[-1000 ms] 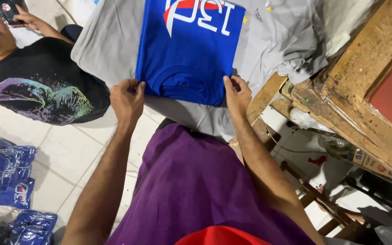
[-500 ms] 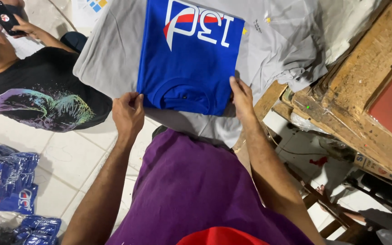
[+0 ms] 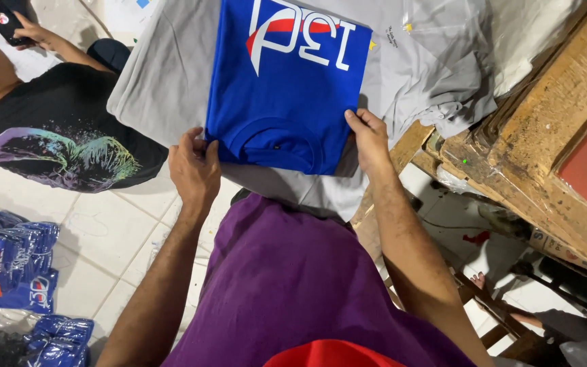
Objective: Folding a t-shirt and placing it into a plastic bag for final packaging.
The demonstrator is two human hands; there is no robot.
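A folded blue T-shirt (image 3: 283, 88) with a white and red print lies on a spread grey T-shirt (image 3: 164, 75) on a table. My left hand (image 3: 193, 170) grips the blue shirt's near left corner, by the collar. My right hand (image 3: 369, 139) holds its near right edge, fingers curled over the fabric. More grey fabric (image 3: 436, 75) is bunched up to the right of the blue shirt.
A person in a black printed T-shirt (image 3: 49, 136) sits at the left on the tiled floor (image 3: 83, 231), holding a phone (image 3: 5, 17). Packed blue shirts (image 3: 15, 265) are stacked at lower left. A worn wooden frame (image 3: 524, 149) with a red panel stands at right.
The blue shirt and both my hands sit lower in view than before. My grip on its near corners is unchanged. The seated person's phone hand has come more into view.
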